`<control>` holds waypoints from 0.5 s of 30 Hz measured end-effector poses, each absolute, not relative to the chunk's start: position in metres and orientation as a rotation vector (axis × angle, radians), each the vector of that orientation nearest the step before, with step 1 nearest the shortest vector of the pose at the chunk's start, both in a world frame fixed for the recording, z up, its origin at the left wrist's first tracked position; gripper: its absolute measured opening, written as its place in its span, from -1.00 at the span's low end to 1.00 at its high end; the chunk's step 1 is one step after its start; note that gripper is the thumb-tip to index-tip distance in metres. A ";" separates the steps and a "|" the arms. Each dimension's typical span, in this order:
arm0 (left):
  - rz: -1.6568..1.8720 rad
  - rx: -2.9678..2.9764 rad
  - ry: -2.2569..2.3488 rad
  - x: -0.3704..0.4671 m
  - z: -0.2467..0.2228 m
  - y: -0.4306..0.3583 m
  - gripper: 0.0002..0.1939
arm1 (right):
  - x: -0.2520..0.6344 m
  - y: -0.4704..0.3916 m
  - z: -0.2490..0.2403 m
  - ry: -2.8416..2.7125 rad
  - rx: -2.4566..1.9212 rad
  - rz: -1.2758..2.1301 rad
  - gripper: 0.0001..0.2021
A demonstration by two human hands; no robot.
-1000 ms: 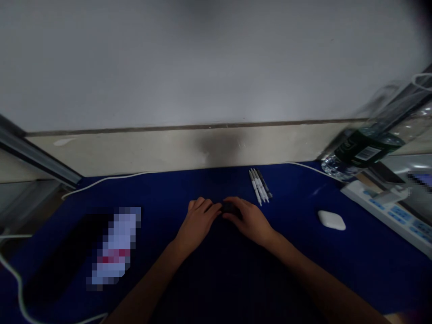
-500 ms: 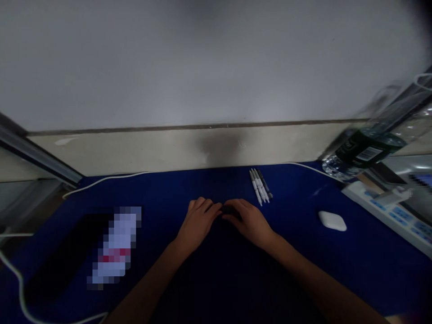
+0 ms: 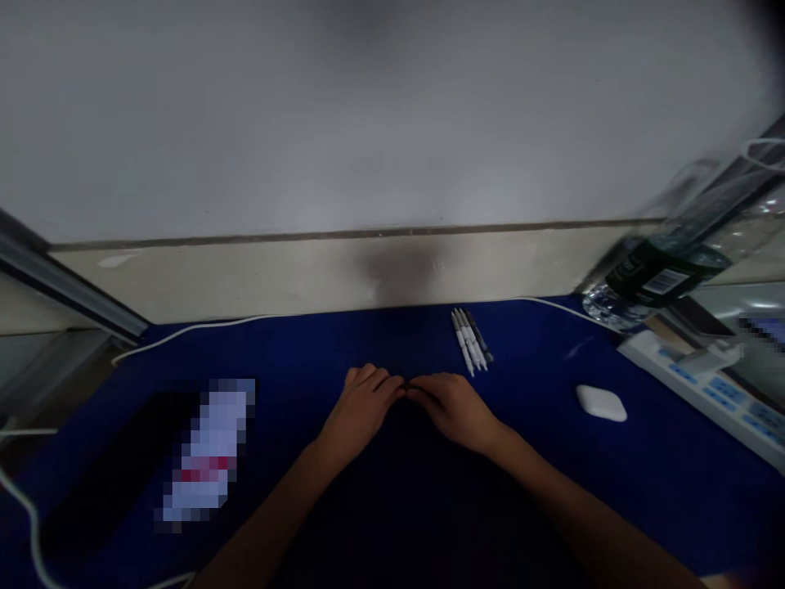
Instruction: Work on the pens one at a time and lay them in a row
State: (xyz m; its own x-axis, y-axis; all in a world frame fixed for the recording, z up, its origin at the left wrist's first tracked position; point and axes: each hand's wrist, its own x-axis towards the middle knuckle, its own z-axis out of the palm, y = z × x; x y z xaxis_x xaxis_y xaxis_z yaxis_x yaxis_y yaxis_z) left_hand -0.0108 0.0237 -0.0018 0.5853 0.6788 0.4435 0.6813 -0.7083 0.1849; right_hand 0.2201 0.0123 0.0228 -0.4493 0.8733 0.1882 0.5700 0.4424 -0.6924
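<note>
Left hand (image 3: 363,411) and right hand (image 3: 455,409) above the middle of the desk (image 3: 361,335), their fingers curled and their tips nearly meeting at a small dark object (image 3: 405,384), mostly hidden; whether either hand pinches it cannot be told. Pens (image 3: 469,342), 4 side by side, lie near the far edge; a white case (image 3: 602,403), towards the right edge; a bottle (image 3: 666,274), at the far right corner.

Across the top I see a dimly lit grey wall (image 3: 392,123), a cream band (image 3: 257,278) beneath it; a metal bar (image 3: 74,282) slants at left, and a blue desk (image 3: 343,335) spans the lower half.
</note>
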 end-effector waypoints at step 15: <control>-1.781 -2.458 -2.009 -0.018 0.017 0.030 -0.49 | 0.210 0.006 0.043 -1.404 -1.015 1.758 -0.59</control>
